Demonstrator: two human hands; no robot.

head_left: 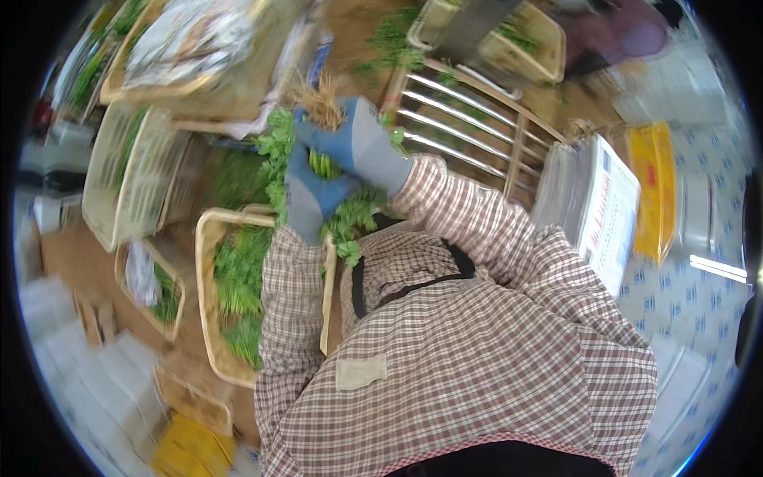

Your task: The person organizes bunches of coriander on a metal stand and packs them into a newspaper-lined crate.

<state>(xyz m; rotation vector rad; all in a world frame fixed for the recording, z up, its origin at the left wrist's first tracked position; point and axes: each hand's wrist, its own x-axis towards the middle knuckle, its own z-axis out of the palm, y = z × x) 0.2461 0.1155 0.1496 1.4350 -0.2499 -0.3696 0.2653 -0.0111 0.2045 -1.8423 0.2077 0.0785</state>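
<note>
A bunch of leafy green herbs, perhaps coriander (324, 164), is gripped between my two hands, which wear blue and grey gloves. Its pale brown roots (320, 105) stick out on the far side. Leaves (350, 226) hang down on the near side, over my lap. My left hand (310, 193) closes round the stems from the near left. Over the upper stems, just below the roots, lies my right hand (362, 143), its fingers curled in. More leaves (276, 151) show just left of the hands; whether they belong to the same bunch I cannot tell.
A cream crate (205, 294) of greens stands beside my left arm. Further left are pale crates (119, 179). A slatted metal rack (461, 115) lies ahead right, near a stack of newspapers (596, 215) and a yellow crate (653, 191). Another person (628, 36) is at the far right.
</note>
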